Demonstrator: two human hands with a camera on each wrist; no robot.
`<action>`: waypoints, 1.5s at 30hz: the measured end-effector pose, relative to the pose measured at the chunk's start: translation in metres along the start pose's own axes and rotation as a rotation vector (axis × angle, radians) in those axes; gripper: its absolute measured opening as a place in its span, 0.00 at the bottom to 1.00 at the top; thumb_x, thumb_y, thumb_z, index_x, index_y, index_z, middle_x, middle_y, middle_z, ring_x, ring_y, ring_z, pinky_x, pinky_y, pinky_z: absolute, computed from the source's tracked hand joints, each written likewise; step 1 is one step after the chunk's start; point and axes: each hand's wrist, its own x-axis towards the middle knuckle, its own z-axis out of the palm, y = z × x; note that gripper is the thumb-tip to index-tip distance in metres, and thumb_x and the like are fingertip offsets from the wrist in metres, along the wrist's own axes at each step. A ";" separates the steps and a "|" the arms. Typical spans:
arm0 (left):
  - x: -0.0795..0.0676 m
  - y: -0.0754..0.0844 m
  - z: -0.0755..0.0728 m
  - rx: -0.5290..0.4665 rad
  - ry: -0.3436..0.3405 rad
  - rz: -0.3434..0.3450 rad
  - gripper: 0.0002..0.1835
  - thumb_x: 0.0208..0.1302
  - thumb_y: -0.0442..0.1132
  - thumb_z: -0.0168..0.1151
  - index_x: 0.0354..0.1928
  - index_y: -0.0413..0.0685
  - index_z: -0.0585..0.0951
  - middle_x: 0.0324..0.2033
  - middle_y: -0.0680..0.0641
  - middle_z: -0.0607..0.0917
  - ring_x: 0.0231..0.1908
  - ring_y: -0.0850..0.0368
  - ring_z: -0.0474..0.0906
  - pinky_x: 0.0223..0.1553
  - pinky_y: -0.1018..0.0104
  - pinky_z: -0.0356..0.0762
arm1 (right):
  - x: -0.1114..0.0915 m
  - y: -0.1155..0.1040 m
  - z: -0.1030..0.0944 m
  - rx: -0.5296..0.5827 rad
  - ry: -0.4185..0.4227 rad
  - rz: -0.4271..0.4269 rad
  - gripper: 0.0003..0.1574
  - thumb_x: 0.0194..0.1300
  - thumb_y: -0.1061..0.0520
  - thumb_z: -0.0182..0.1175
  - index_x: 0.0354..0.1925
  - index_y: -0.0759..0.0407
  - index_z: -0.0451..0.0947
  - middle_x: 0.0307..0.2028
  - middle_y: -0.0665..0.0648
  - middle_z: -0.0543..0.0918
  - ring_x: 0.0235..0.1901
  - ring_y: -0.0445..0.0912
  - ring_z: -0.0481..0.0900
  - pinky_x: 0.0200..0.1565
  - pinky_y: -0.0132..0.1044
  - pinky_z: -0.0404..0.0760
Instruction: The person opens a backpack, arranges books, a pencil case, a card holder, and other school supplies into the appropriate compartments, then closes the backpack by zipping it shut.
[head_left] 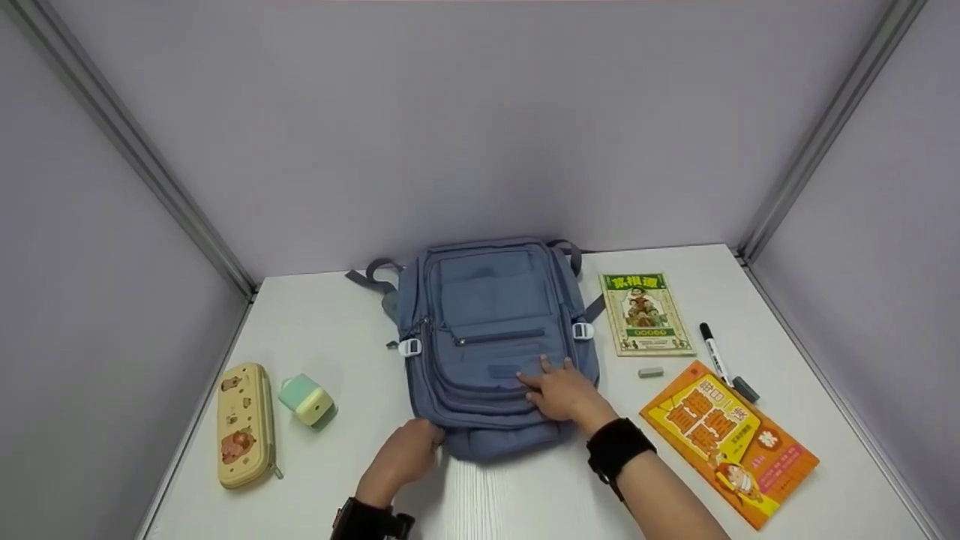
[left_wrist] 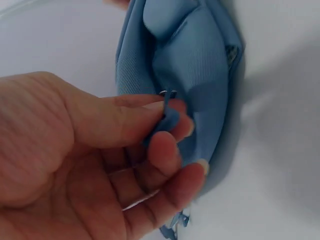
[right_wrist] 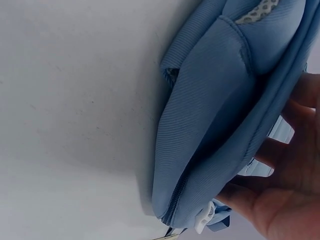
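A person's left hand [head_left: 405, 456] pinches a blue tab [left_wrist: 171, 119] at the near left corner of a backpack [head_left: 491, 300] lying on a white table [head_left: 322, 319], while the right hand [head_left: 562, 391] rests on the backpack's front, fingers spread, gripping nothing. Left of the backpack sit a green-and-yellow block [head_left: 306, 399] and, farther out, a pencil case [head_left: 245, 427]; right of it lie a green book [head_left: 647, 315], a small grey bar [head_left: 651, 372], a marker [head_left: 715, 355] and an orange book [head_left: 727, 442].
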 end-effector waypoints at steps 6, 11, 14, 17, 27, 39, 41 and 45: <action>0.004 0.007 0.016 -0.054 0.056 0.049 0.18 0.58 0.22 0.56 0.17 0.49 0.67 0.19 0.56 0.67 0.21 0.62 0.62 0.23 0.64 0.65 | 0.000 0.001 0.001 -0.037 0.042 -0.005 0.26 0.76 0.46 0.50 0.69 0.45 0.70 0.69 0.73 0.59 0.68 0.70 0.57 0.67 0.62 0.51; 0.004 0.016 0.025 -0.069 0.102 0.031 0.15 0.61 0.23 0.60 0.21 0.46 0.71 0.21 0.54 0.72 0.25 0.60 0.69 0.26 0.61 0.71 | -0.004 0.000 0.014 -0.079 0.122 0.046 0.25 0.76 0.45 0.49 0.68 0.41 0.71 0.70 0.69 0.61 0.66 0.75 0.55 0.58 0.66 0.65; 0.003 0.021 0.026 -0.084 0.126 -0.025 0.15 0.62 0.24 0.61 0.22 0.47 0.71 0.21 0.54 0.72 0.24 0.61 0.69 0.24 0.62 0.69 | -0.008 -0.007 0.024 -0.125 0.231 0.078 0.24 0.75 0.46 0.51 0.66 0.41 0.73 0.68 0.67 0.65 0.65 0.75 0.58 0.56 0.66 0.67; 0.003 0.025 0.025 -0.102 0.168 -0.083 0.13 0.61 0.25 0.61 0.22 0.45 0.73 0.19 0.54 0.72 0.21 0.62 0.67 0.22 0.63 0.67 | -0.011 -0.024 0.029 -0.165 0.446 0.067 0.20 0.69 0.52 0.60 0.58 0.50 0.80 0.60 0.65 0.74 0.60 0.69 0.69 0.56 0.61 0.70; 0.006 0.032 0.022 -0.135 0.331 -0.076 0.13 0.53 0.25 0.66 0.31 0.46 0.72 0.20 0.55 0.73 0.19 0.63 0.68 0.20 0.66 0.67 | -0.019 -0.097 0.033 0.475 0.360 0.014 0.29 0.70 0.48 0.58 0.12 0.51 0.70 0.09 0.42 0.67 0.10 0.36 0.63 0.14 0.31 0.61; 0.001 0.031 0.022 -0.086 0.267 -0.060 0.11 0.55 0.27 0.66 0.28 0.48 0.74 0.17 0.57 0.72 0.17 0.64 0.67 0.18 0.67 0.65 | -0.009 -0.111 0.045 0.797 0.181 0.005 0.22 0.66 0.63 0.60 0.14 0.61 0.81 0.11 0.52 0.78 0.11 0.44 0.77 0.16 0.30 0.72; 0.001 0.028 0.020 -0.055 0.291 -0.057 0.10 0.54 0.26 0.65 0.28 0.48 0.76 0.19 0.57 0.73 0.19 0.63 0.69 0.20 0.66 0.67 | -0.010 -0.111 0.046 0.750 0.192 0.003 0.22 0.64 0.65 0.60 0.13 0.59 0.80 0.09 0.48 0.76 0.10 0.38 0.73 0.15 0.29 0.69; 0.008 0.015 0.019 0.075 0.467 0.048 0.10 0.52 0.23 0.65 0.32 0.46 0.81 0.30 0.50 0.78 0.32 0.54 0.77 0.32 0.58 0.75 | -0.011 -0.115 0.048 0.661 0.220 -0.001 0.21 0.57 0.67 0.57 0.10 0.55 0.76 0.06 0.43 0.72 0.07 0.35 0.68 0.14 0.29 0.64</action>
